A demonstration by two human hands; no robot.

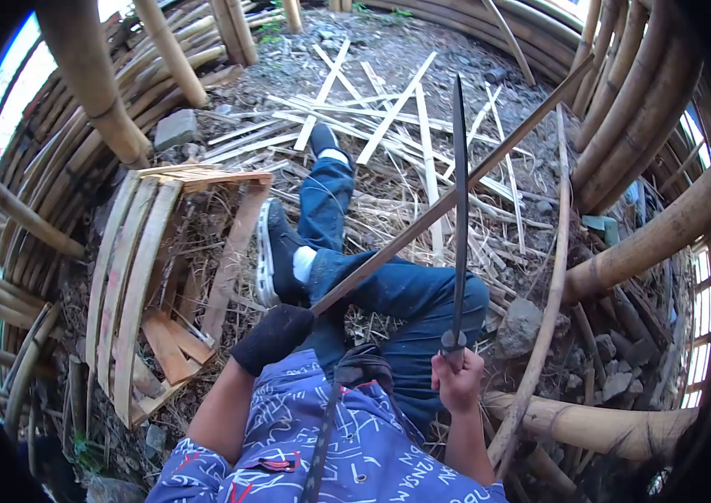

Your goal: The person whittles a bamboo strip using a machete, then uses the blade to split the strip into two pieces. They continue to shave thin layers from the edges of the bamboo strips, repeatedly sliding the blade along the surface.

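My left hand [275,339], in a black glove, is closed round the lower end of a long bamboo strip [389,248]. The strip slants up to the right, over my bent leg and out above the ground. In my bare right hand [461,379] is the handle of a machete [460,210]. Its dark, narrow blade points away from me, nearly upright in view, and crosses over the strip in this view. My fingers are wrapped about the grip.
Several pale split strips [397,113] lie criss-cross on the ground ahead. A slatted wooden crate [136,293] leans at my left. Thick bamboo poles [657,243] stand and lie around me; rocks [521,327] and a long thin stick [558,268] are at my right.
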